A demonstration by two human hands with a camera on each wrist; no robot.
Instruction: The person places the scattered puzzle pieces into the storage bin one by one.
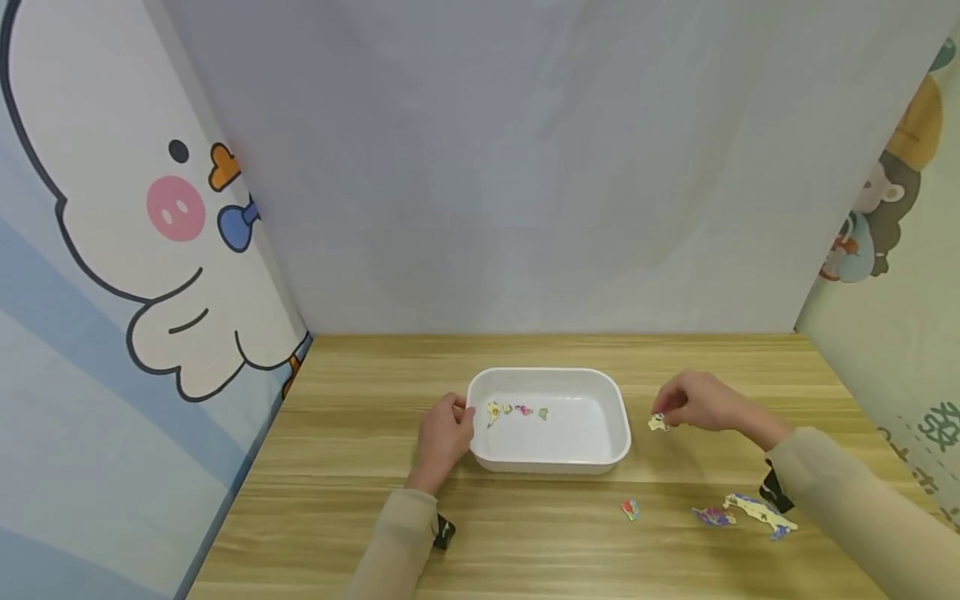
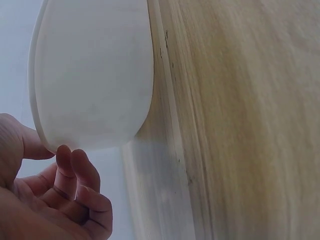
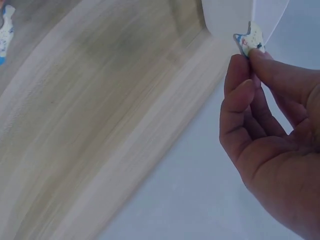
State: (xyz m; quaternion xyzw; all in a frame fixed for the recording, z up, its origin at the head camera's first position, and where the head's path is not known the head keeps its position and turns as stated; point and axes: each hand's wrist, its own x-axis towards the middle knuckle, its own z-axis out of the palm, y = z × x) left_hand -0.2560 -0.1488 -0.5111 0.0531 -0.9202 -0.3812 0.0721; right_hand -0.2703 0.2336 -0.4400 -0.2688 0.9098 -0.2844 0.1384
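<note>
A white plastic tray (image 1: 551, 462) stands on the wooden table, with several small printed cutout pieces lying in its left half. My left hand (image 1: 444, 433) pinches the tray's left rim between thumb and fingers; the left wrist view shows the grip at the tray's corner (image 2: 95, 90). To the right of the tray, my right hand (image 1: 697, 402) holds a small pale, irregular cutout piece (image 1: 658, 422). In the right wrist view that piece (image 3: 252, 39) sits between thumb and forefinger, with blue and dark marks on it.
On the table (image 1: 540, 542) in front of the tray lies a small red and blue piece (image 1: 630, 509). Further right are a purple piece (image 1: 714, 517) and a long pale piece (image 1: 761, 512) with blue edges, close to the right sleeve. A pale curtain (image 1: 540, 167) hangs behind the table.
</note>
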